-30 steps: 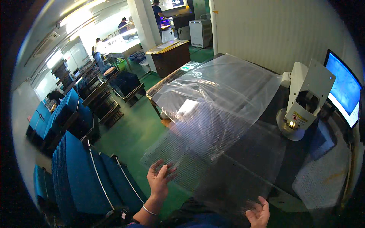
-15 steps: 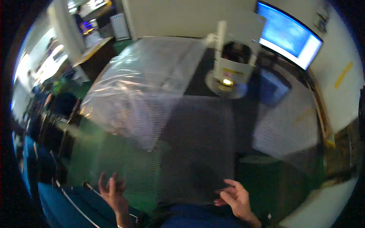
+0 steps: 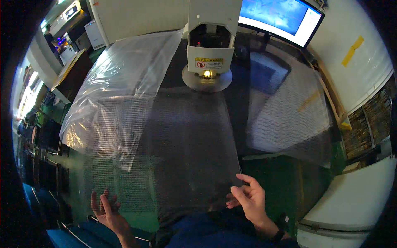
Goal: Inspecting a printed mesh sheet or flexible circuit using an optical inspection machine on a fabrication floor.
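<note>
A large see-through panel [image 3: 190, 153] with a fine grid of dots spans the space between my hands, tilted over the table's near edge. My left hand [image 3: 108, 213] is at its near left part, thumb on top and the curled fingers dimmer, seen through it. At the near right edge, my right hand [image 3: 252, 198] has its thumb over the panel and its index finger along the edge; the other fingers are partly hidden beneath. Past the panel's far edge stands a white machine [image 3: 211, 58] with a lit lamp above a round metal plate [image 3: 190, 82].
Clear plastic film [image 3: 124, 66] covers the dark table's left side. Another translucent sheet [image 3: 285, 120] lies at the right, beneath a monitor [image 3: 281, 20]. A white cabinet [image 3: 347, 202] stands near right. Blue seats [image 3: 70, 239] are at lower left; a person [image 3: 50, 39] is far off.
My view has turned to the right and sharpened, so the machine and monitor sit further left in it. Both hands keep much the same grip on the panel.
</note>
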`<action>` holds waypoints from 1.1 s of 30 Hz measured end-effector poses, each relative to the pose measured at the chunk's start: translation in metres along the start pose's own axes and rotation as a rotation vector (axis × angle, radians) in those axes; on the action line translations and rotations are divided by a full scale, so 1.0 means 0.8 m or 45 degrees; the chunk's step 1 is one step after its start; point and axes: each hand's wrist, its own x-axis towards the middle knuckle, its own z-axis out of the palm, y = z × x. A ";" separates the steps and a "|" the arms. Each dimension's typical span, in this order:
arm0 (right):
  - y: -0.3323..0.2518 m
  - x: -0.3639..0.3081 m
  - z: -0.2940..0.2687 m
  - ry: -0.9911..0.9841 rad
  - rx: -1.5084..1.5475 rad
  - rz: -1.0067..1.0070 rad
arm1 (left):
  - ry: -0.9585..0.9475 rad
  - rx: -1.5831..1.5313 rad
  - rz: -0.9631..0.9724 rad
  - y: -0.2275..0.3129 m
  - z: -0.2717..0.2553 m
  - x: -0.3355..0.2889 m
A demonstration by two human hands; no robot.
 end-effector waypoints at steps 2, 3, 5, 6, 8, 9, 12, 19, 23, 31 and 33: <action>-0.001 0.006 0.000 0.017 -0.029 -0.040 | -0.028 0.012 -0.019 -0.002 0.003 0.002; -0.001 0.009 0.000 0.025 -0.046 -0.051 | -0.034 0.026 -0.043 0.001 0.005 0.001; 0.001 0.015 -0.001 0.026 -0.069 -0.051 | -0.042 0.040 -0.081 0.008 0.009 -0.001; 0.002 0.018 -0.003 0.022 -0.073 -0.043 | -0.047 0.037 -0.092 0.014 0.014 -0.002; 0.005 0.023 -0.010 0.020 -0.079 -0.055 | -0.059 0.027 -0.122 0.015 0.019 -0.002; 0.007 0.026 -0.015 0.021 -0.085 -0.069 | -0.062 0.023 -0.143 0.012 0.017 0.001; 0.003 0.028 -0.009 -0.010 -0.014 -0.112 | -0.084 0.005 -0.120 0.009 0.013 0.006; -0.002 0.032 -0.010 0.078 -0.075 -0.204 | -0.099 0.028 -0.135 0.005 0.009 0.008; -0.001 0.038 -0.015 0.098 -0.106 -0.245 | -0.133 0.032 -0.113 0.005 0.012 0.009; -0.010 0.044 -0.015 0.125 -0.105 -0.242 | -0.147 0.004 -0.108 -0.005 0.014 0.010; -0.012 0.046 -0.016 0.122 -0.090 -0.253 | -0.129 0.018 -0.130 -0.003 0.019 0.009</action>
